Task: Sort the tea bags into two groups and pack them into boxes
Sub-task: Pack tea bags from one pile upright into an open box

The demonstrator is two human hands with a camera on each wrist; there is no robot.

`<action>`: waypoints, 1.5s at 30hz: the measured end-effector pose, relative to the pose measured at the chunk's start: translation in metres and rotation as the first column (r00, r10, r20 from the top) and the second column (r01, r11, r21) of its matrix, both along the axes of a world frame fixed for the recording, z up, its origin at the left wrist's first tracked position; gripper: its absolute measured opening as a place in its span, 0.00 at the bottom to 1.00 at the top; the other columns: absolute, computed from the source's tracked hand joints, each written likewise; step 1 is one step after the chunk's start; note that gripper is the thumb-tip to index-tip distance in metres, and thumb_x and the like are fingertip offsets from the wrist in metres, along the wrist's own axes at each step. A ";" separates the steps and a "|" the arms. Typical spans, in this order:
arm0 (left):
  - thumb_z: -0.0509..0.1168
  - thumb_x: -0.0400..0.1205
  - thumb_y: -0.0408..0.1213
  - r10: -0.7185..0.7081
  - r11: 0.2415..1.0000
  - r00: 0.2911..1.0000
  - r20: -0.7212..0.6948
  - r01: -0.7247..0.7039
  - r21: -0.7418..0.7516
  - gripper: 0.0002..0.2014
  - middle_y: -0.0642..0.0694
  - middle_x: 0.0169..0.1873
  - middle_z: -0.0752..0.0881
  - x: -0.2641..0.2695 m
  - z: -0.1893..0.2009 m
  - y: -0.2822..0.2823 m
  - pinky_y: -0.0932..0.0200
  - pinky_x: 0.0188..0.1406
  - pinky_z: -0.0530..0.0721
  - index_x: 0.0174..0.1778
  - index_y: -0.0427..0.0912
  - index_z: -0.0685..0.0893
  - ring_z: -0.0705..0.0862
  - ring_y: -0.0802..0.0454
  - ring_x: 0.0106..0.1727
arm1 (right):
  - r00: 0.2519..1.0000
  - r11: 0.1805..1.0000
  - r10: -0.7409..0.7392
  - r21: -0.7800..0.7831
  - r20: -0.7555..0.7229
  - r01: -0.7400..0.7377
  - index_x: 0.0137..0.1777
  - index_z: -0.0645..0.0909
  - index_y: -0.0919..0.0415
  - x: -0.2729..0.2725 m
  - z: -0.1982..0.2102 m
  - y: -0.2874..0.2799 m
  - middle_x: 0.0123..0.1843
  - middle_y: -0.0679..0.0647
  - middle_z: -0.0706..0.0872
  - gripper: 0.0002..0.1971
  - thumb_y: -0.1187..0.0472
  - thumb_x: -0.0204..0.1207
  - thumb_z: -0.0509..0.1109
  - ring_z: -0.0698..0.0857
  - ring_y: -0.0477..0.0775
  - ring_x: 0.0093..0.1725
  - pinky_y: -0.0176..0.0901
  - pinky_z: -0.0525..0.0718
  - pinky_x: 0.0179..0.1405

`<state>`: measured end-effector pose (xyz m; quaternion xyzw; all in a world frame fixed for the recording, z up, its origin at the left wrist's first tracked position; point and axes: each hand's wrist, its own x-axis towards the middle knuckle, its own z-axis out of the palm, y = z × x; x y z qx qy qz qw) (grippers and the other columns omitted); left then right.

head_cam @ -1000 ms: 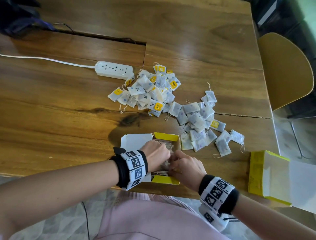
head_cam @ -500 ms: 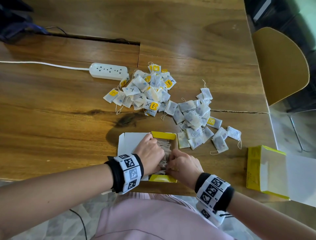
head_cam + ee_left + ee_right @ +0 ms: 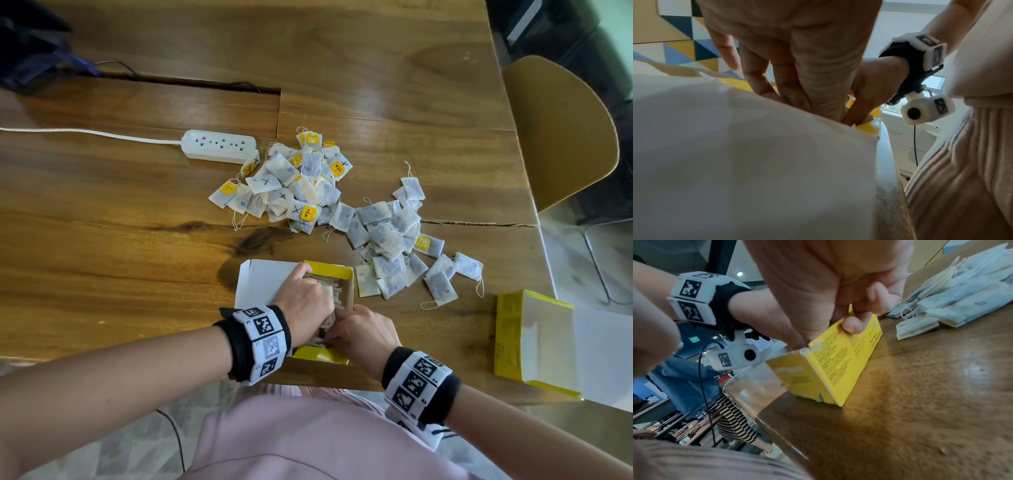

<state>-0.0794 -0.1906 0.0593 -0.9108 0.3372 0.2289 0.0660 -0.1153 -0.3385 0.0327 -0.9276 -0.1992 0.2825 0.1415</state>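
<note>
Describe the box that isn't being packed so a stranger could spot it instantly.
Start at the wooden table and go to its near right corner, past the loose tea bags. The yellow box there stands alone with its white lid open, untouched, while the other box has both hands in it.

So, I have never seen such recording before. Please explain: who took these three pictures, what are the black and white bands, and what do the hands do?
No robot here: a person wears three cameras. The head view looks down from the forehead; the other two sit under the wrists, on the patterned bands, and look along the fingers.

On the wooden table lie two heaps of tea bags: one marked with crosses, one beside it. There is also a power strip and a second yellow box at the right.

The left hand reaches into the open yellow box and presses on the packed bags. The right hand pinches the box's near wall; the right wrist view shows its fingertips on the yellow card.
</note>
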 end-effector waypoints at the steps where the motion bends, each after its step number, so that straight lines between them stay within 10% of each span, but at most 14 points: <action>1: 0.59 0.84 0.33 0.030 0.999 0.999 -0.016 -0.030 -0.025 0.11 0.48 0.40 0.87 0.001 -0.005 0.003 0.45 0.76 0.57 0.47 0.44 0.88 0.83 0.46 0.52 | 1.000 1.000 0.006 0.001 0.004 -0.006 0.56 0.86 0.42 -0.001 0.000 0.001 0.57 0.42 0.85 0.11 0.49 0.81 0.64 0.77 0.53 0.57 0.44 0.78 0.45; 7: 0.63 0.82 0.42 0.020 0.996 0.992 -0.122 -0.030 -0.079 0.09 0.49 0.44 0.89 0.011 -0.010 0.015 0.50 0.79 0.57 0.47 0.47 0.89 0.83 0.48 0.54 | 0.992 0.994 -0.105 0.026 0.067 0.104 0.51 0.85 0.44 0.000 -0.002 -0.001 0.49 0.49 0.85 0.09 0.45 0.76 0.69 0.82 0.53 0.49 0.42 0.80 0.43; 12: 0.70 0.74 0.57 0.083 0.954 0.995 -0.061 -0.097 -0.284 0.20 0.51 0.51 0.82 0.017 -0.008 0.019 0.52 0.58 0.73 0.55 0.49 0.81 0.80 0.51 0.52 | 0.979 0.976 -0.168 0.157 0.113 0.149 0.46 0.74 0.57 -0.002 -0.004 -0.004 0.47 0.51 0.79 0.18 0.49 0.67 0.77 0.81 0.60 0.38 0.44 0.70 0.30; 21: 0.70 0.78 0.45 0.149 0.934 0.988 -0.044 -0.155 -0.321 0.13 0.50 0.46 0.90 0.028 -0.013 0.034 0.51 0.66 0.72 0.57 0.47 0.85 0.84 0.45 0.55 | 0.960 0.959 -0.228 0.206 0.160 0.194 0.62 0.78 0.59 0.022 0.000 0.003 0.55 0.55 0.81 0.19 0.52 0.75 0.71 0.84 0.62 0.49 0.55 0.84 0.41; 27: 0.73 0.75 0.48 0.210 0.898 0.975 -0.072 -0.221 -0.380 0.12 0.56 0.45 0.89 0.031 -0.002 0.033 0.51 0.66 0.70 0.53 0.52 0.85 0.85 0.53 0.51 | 0.930 0.980 -0.181 0.137 0.319 0.144 0.40 0.85 0.54 0.029 -0.001 0.017 0.39 0.50 0.82 0.19 0.38 0.67 0.73 0.84 0.58 0.34 0.44 0.77 0.25; 32: 0.70 0.77 0.48 0.207 0.941 0.978 -0.027 -0.206 -0.269 0.13 0.55 0.54 0.87 0.035 0.007 0.036 0.51 0.68 0.68 0.57 0.54 0.84 0.81 0.52 0.59 | 0.968 0.983 -0.171 0.092 0.186 0.156 0.47 0.88 0.47 0.032 0.000 0.021 0.46 0.46 0.83 0.14 0.39 0.74 0.69 0.83 0.55 0.45 0.42 0.77 0.38; 40: 0.71 0.76 0.57 0.189 0.955 0.973 -0.129 -0.213 -0.207 0.19 0.57 0.53 0.88 0.039 0.015 0.032 0.51 0.66 0.71 0.60 0.55 0.85 0.82 0.54 0.56 | 0.896 0.787 -0.443 0.468 -0.022 0.401 0.41 0.89 0.59 0.039 0.013 -0.012 0.35 0.49 0.85 0.05 0.58 0.69 0.80 0.80 0.45 0.33 0.28 0.76 0.35; 45: 0.69 0.79 0.54 0.193 0.943 0.966 -0.172 -0.231 -0.238 0.13 0.56 0.47 0.90 0.040 0.019 0.021 0.53 0.61 0.75 0.56 0.55 0.89 0.84 0.54 0.51 | 0.931 0.858 -0.363 0.399 0.024 0.324 0.44 0.86 0.58 0.038 0.018 -0.017 0.37 0.46 0.85 0.08 0.57 0.68 0.79 0.80 0.43 0.36 0.26 0.74 0.35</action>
